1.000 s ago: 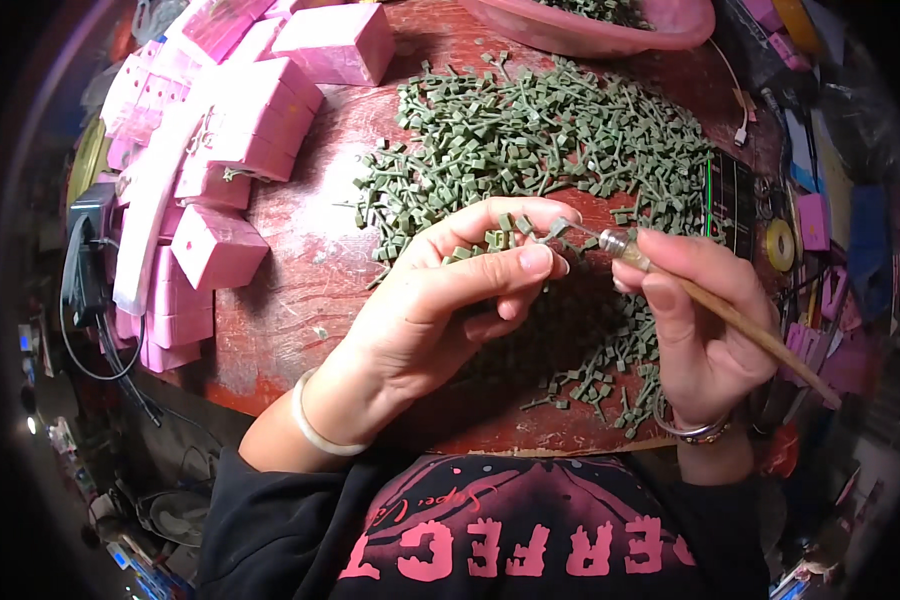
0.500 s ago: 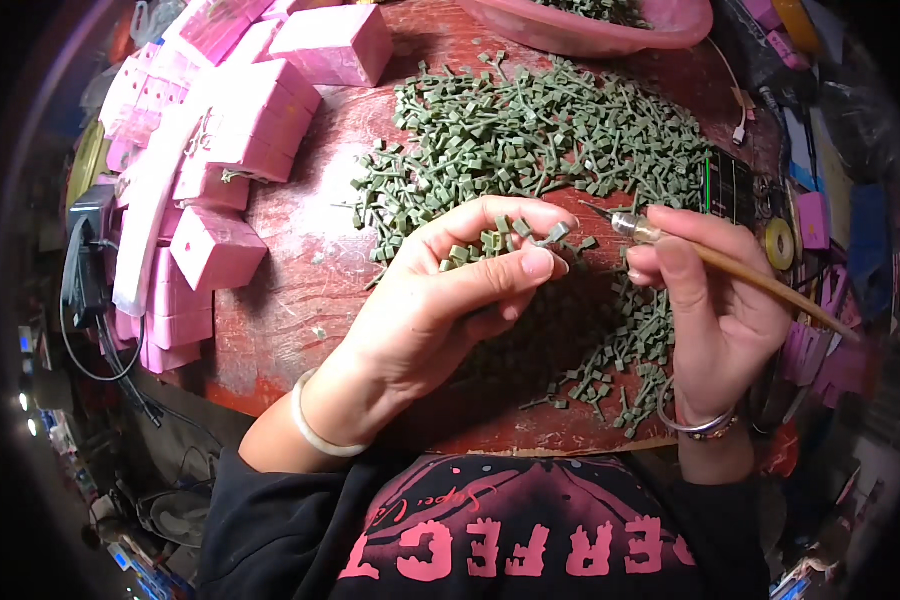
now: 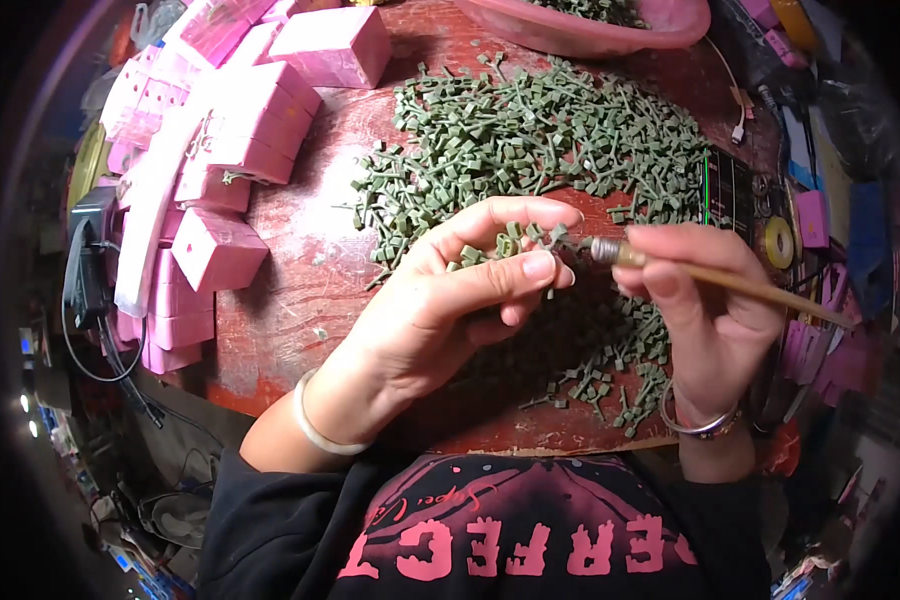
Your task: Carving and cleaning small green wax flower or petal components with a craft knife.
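My left hand (image 3: 420, 305) is closed loosely round several small green square-headed pieces (image 3: 510, 243), with one pinched between thumb and fingertips. In my right hand (image 3: 720, 330) is a needle tool (image 3: 760, 288) with a wooden handle and a metal collar, gripped like a pen. Its front end points left at the pinched piece, close to my left fingertips. Whether the tip touches the piece is too small to tell. Beyond and beneath both hands, a wide heap of similar green pieces (image 3: 530, 140), many with thin stems, spreads over the red tabletop (image 3: 290, 330).
Pink blocks (image 3: 220, 248) are stacked along the left side, beside a black power adapter (image 3: 92, 225) with cords. A pink basin (image 3: 570, 38) holding more green pieces stands at the far edge. At right lie a dark-screened device (image 3: 727, 190), a tape roll (image 3: 778, 243) and a white cable (image 3: 738, 128).
My right hand has brought the needle tool slightly left and down, so its front end now meets the area of my left fingertips. My left hand has barely shifted.
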`<act>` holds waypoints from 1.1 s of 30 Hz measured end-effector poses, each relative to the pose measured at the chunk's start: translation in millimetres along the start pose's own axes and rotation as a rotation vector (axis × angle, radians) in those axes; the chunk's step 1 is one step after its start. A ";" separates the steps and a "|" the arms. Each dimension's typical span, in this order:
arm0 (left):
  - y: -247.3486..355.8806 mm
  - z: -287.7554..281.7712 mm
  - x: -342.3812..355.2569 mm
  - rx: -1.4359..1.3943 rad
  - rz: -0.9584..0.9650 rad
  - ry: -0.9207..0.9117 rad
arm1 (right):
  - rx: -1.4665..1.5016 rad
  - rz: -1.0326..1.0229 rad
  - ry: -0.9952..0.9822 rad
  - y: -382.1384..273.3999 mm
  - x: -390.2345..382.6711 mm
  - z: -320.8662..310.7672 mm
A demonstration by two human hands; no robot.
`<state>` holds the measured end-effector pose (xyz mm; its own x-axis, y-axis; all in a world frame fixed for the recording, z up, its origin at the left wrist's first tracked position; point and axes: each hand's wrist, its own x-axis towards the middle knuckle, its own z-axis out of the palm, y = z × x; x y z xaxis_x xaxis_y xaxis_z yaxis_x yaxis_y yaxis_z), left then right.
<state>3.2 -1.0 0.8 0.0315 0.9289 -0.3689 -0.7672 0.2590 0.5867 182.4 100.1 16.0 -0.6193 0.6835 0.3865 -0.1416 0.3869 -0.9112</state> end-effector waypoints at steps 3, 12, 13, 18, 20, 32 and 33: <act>1.5 -3.6 -1.6 -0.092 -0.044 -0.075 | 0.005 0.036 0.101 3.5 0.8 5.6; -0.2 -7.3 0.1 -0.145 -0.058 -0.127 | -0.001 0.060 0.187 1.7 0.9 8.6; -0.3 -7.7 0.0 -0.148 -0.064 -0.129 | 0.029 0.062 0.178 0.8 -0.1 8.5; 0.8 -4.1 -0.8 -0.130 -0.045 -0.095 | -0.067 -0.012 0.028 0.0 -0.8 5.6; -1.5 -2.1 -1.1 -0.108 -0.030 -0.060 | -0.019 0.107 0.147 -0.8 -0.6 7.6; -2.8 2.7 -1.0 0.168 0.117 0.069 | 0.038 0.118 0.121 -3.1 -1.0 5.0; -2.0 1.6 -0.7 0.156 0.104 0.046 | 0.035 0.119 0.124 -4.5 -1.0 4.2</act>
<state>5.8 -1.8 1.0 -0.0755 0.9407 -0.3308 -0.6561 0.2030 0.7269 180.5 95.1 19.1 -0.5338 0.7950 0.2883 -0.1014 0.2783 -0.9551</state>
